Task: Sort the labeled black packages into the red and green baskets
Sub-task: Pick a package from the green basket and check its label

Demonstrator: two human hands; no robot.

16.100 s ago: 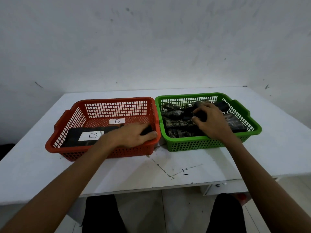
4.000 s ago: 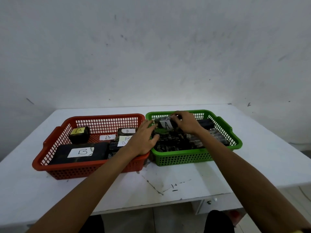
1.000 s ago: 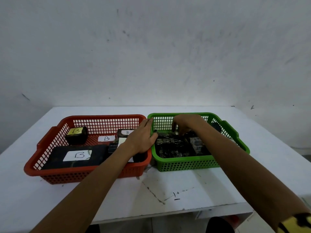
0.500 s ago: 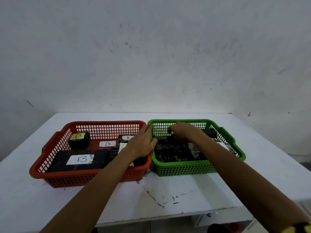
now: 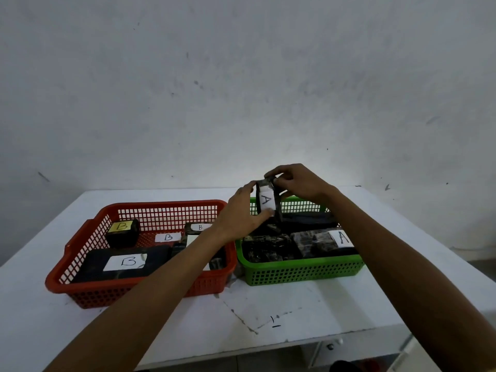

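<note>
Head view: half a second ago both hands were low in the baskets; now the left hand (image 5: 239, 210) and right hand (image 5: 298, 183) grip one upright A-labeled package (image 5: 266, 201) above the green basket (image 5: 300, 272)'s far left corner. Packages there overlap, count unclear; red basket (image 5: 88, 291), left on the surface (image 5: 268, 312), shows four B labels.

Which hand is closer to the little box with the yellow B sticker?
The left hand. It is up over the gap between the baskets, right of the yellow-labelled box in the red basket. The right hand is farther right, above the green basket.
</note>
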